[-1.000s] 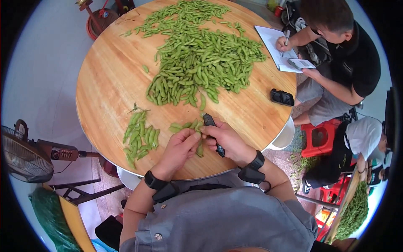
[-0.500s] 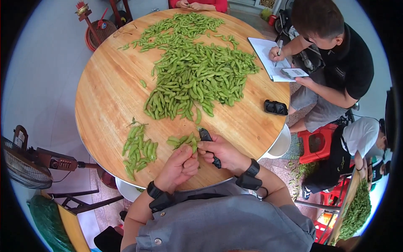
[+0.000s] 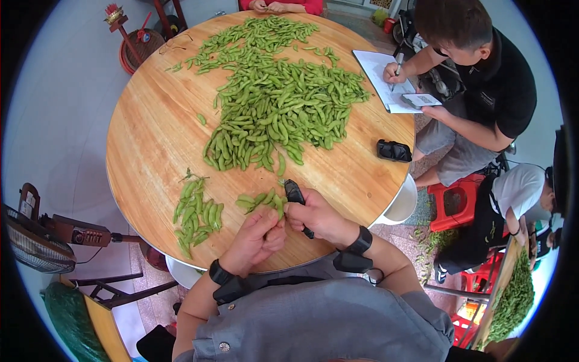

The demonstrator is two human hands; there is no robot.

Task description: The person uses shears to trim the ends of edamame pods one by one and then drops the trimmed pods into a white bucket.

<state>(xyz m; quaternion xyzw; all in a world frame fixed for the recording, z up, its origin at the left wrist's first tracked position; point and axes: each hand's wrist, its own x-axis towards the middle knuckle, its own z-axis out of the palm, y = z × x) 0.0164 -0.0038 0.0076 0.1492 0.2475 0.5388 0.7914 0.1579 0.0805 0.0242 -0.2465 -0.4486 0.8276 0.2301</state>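
The left hand (image 3: 262, 235) partly hides the green pod (image 3: 279, 208) it pinches.

The left hand (image 3: 260, 234), fingers curled, sat close against the right hand (image 3: 319, 216), which gripped a black tool (image 3: 294, 192); whatever was between their fingertips was too small for me to make out. Just beyond lay a small cluster of green pods (image 3: 260, 198), with a looser heap (image 3: 198, 212) to the left. A big pile (image 3: 280, 114) covered the far part of the round wooden table (image 3: 151, 130). At its right edge, near a black case (image 3: 394, 151), a person in a black shirt (image 3: 503, 78) held a pen to white paper (image 3: 375, 69).
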